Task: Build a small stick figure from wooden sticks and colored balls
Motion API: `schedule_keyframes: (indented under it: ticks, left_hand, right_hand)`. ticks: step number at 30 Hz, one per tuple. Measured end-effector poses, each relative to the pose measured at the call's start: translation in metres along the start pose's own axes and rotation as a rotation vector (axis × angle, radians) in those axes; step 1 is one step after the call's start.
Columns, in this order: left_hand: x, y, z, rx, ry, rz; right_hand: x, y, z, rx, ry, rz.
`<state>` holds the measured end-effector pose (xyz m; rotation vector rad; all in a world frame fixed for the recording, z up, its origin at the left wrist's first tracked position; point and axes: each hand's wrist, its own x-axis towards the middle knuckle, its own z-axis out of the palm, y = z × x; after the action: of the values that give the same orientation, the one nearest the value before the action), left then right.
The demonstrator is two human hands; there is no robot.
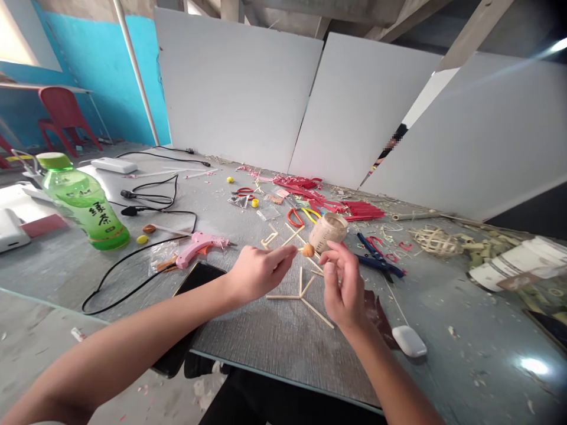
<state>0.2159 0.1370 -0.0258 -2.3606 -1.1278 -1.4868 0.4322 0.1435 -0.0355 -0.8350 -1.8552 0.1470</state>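
Note:
My left hand [259, 270] is closed in a pinch, and a small orange-brown ball [308, 250] sits just past its fingertips, seemingly on a short thin stick held between them. To the right of the ball, my right hand [343, 289] has its fingers loosely curled and apart, with nothing visible in it; whether a fingertip touches the ball I cannot tell. Below the hands, several thin wooden sticks [283, 297] lie on the table, meeting at one point in a branching shape. A pale cylindrical container [326, 233] stands just behind the ball.
Left of my hands lie a pink glue gun [197, 248] with a black cable and a dark phone [204, 273]. A green tea bottle [84, 203] stands farther left. Dark blue pliers [376, 257] and a white case [410, 341] lie right; red strips [363, 210] lie behind.

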Motion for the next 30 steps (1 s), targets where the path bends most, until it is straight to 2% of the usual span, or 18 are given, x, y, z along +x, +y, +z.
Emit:
schedule_keyframes:
  ticks: [2,5,8,11,14,16,19,21,25,30]
  left_hand:
    - [-0.003,0.001,-0.002,0.121,-0.039,0.115]
    - [-0.007,0.004,-0.004,0.182,-0.129,0.171]
    - [-0.01,0.003,-0.001,0.203,-0.181,0.162]
    - [-0.013,-0.003,0.004,0.228,-0.204,0.142]
    - [-0.014,-0.009,0.008,0.239,-0.214,0.089]
    - [-0.013,-0.012,0.009,0.242,-0.192,0.049]
    - [-0.011,-0.015,0.01,0.234,-0.143,0.016]
    - [-0.01,-0.018,0.011,0.214,-0.114,0.0]
    - [-0.009,-0.025,0.013,0.171,-0.062,-0.044]
    - [-0.008,-0.032,0.012,0.086,0.04,-0.105]
  right_hand:
    - [-0.001,0.001,0.001,-0.08,-0.069,-0.049]
    - [-0.002,0.004,0.002,-0.181,-0.149,-0.159]
    - [-0.004,0.006,0.0,-0.211,-0.164,-0.212]
    - [-0.002,0.005,-0.007,-0.239,-0.145,-0.191]
    - [0.003,0.005,-0.013,-0.288,-0.196,-0.19]
    - [0.007,0.009,-0.016,-0.29,-0.189,-0.154]
    - [0.01,0.025,-0.017,-0.24,-0.084,0.018]
    - [0.011,0.037,-0.016,-0.201,-0.082,0.117]
    - [0.014,0.053,-0.008,-0.145,-0.339,0.156]
    - [0.036,0.056,0.016,-0.225,-0.643,0.084]
